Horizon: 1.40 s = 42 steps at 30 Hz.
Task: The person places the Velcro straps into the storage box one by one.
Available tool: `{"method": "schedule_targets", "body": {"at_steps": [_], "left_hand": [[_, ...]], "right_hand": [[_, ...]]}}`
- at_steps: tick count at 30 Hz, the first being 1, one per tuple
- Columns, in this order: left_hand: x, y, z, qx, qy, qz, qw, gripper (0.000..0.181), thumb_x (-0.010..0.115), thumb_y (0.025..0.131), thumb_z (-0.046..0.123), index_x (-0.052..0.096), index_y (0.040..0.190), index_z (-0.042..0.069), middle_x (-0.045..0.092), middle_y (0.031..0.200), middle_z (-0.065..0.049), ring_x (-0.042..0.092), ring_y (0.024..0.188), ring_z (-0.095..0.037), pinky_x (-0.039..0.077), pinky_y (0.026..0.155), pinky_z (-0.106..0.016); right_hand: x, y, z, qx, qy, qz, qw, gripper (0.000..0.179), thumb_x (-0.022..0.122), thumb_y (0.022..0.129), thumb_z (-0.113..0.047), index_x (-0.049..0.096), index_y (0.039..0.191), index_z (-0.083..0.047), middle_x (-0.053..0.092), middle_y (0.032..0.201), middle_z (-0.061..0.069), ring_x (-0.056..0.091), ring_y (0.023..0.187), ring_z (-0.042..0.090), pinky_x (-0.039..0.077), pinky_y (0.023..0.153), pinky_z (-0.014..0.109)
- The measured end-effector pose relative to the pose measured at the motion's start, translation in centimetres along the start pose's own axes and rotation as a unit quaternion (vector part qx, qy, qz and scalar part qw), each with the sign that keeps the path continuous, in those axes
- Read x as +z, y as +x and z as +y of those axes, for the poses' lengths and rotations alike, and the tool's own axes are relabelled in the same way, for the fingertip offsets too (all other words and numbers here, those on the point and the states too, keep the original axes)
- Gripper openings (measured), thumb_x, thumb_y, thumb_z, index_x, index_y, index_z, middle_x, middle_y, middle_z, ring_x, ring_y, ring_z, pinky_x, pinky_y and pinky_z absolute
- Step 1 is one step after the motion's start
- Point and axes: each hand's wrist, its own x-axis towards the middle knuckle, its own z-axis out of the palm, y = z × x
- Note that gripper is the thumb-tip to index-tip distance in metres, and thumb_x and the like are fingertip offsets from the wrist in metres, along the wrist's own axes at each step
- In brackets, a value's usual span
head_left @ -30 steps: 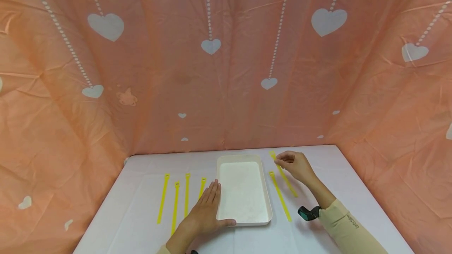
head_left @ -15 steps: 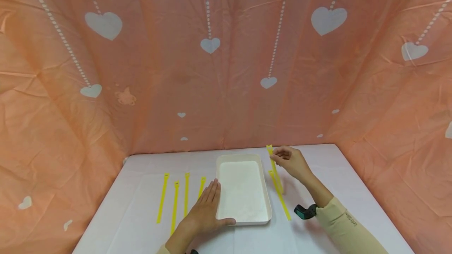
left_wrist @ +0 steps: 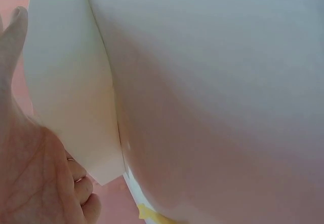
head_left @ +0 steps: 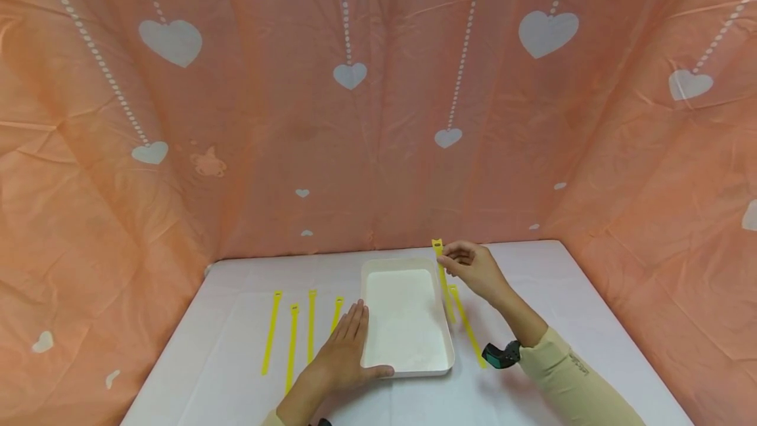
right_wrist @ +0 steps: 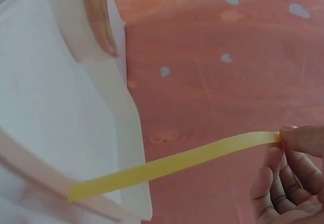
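Note:
My right hand (head_left: 476, 271) pinches a yellow hook-and-loop cable tie (head_left: 445, 284) near its slotted head, just beyond the right rim of a white rectangular tray (head_left: 407, 321). In the right wrist view the tie (right_wrist: 172, 165) runs from thumb and fingertips, its tail overlapping the tray's edge. My left hand (head_left: 343, 360) lies with straight fingers along the tray's left side, its thumb at the near rim. The left wrist view has the tray's outer wall (left_wrist: 71, 82) beside the palm (left_wrist: 35, 178). Nothing lies in the tray.
Another yellow tie (head_left: 470, 334) lies on the white table (head_left: 544, 321), right of the tray. Several more, such as the leftmost tie (head_left: 272, 334), lie roughly side by side left of it; my left hand partly hides some. A pink curtain (head_left: 378, 169) with hearts surrounds the table.
My right hand has lifted the cable tie from the table and carried it left to the tray's right edge. My left hand and the tray have stayed in place.

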Motion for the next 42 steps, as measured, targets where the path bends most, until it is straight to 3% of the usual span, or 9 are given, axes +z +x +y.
{"method": "schedule_targets", "body": {"at_steps": [11, 25, 31, 33, 39, 42], "left_hand": [[0.3, 0.2, -0.2, -0.001, -0.01, 0.001, 1.0, 0.128, 0.068, 0.09, 0.078, 0.013, 0.168, -0.007, 0.006, 0.178, -0.024, 0.008, 0.165, -0.04, 0.018, 0.132, -0.057], [0.2, -0.1, 0.1, 0.004, 0.0, 0.01, 0.9999, 0.128, 0.068, 0.089, 0.078, 0.016, 0.167, -0.009, 0.01, 0.177, -0.026, 0.012, 0.165, -0.04, 0.021, 0.132, -0.056], [0.1, -0.2, 0.0, 0.002, -0.014, 0.013, 0.9998, 0.128, 0.07, 0.089, 0.077, 0.016, 0.167, -0.009, 0.01, 0.177, -0.025, 0.012, 0.164, -0.041, 0.021, 0.131, -0.056], [-0.1, -0.2, 0.1, 0.0, -0.015, 0.014, 0.9998, 0.127, 0.071, 0.089, 0.075, 0.017, 0.167, -0.009, 0.01, 0.178, -0.025, 0.012, 0.165, -0.041, 0.022, 0.131, -0.057], [0.2, -0.2, 0.0, 0.004, -0.017, 0.017, 0.9997, 0.127, 0.071, 0.089, 0.075, 0.017, 0.167, -0.009, 0.01, 0.177, -0.025, 0.012, 0.164, -0.041, 0.021, 0.132, -0.056], [0.2, -0.1, 0.0, 0.003, -0.017, 0.014, 0.9998, 0.126, 0.071, 0.09, 0.075, 0.017, 0.167, -0.008, 0.009, 0.178, -0.025, 0.011, 0.165, -0.041, 0.019, 0.132, -0.057]], "right_hand": [[2.3, -0.2, -0.8, -0.013, 0.024, -0.013, 0.9995, 0.016, 0.077, 0.101, -0.012, 0.072, 0.108, 0.001, 0.074, 0.095, 0.013, 0.069, 0.081, 0.028, 0.058, 0.07, 0.023], [6.1, -0.5, 0.2, -0.031, 0.055, -0.057, 0.9964, 0.014, 0.074, 0.103, -0.01, 0.069, 0.107, 0.001, 0.074, 0.094, 0.015, 0.069, 0.078, 0.022, 0.058, 0.069, 0.024], [7.6, -0.6, 0.5, -0.03, 0.067, -0.078, 0.9943, 0.014, 0.074, 0.103, -0.009, 0.069, 0.108, 0.003, 0.075, 0.095, 0.017, 0.068, 0.076, 0.013, 0.061, 0.071, 0.03], [8.1, -0.5, 0.5, -0.032, 0.072, -0.085, 0.9933, 0.015, 0.073, 0.103, -0.008, 0.069, 0.109, 0.005, 0.075, 0.096, 0.018, 0.07, 0.077, 0.016, 0.062, 0.072, 0.031], [9.1, -0.2, 0.8, 0.011, 0.104, -0.106, 0.9889, 0.018, 0.071, 0.104, -0.011, 0.068, 0.112, 0.006, 0.076, 0.096, 0.013, 0.07, 0.08, 0.023, 0.062, 0.076, 0.032], [9.5, 0.0, 1.2, 0.037, 0.128, -0.111, 0.9848, 0.02, 0.071, 0.105, -0.011, 0.067, 0.113, 0.006, 0.076, 0.093, 0.005, 0.067, 0.078, 0.015, 0.059, 0.075, 0.027]]}}
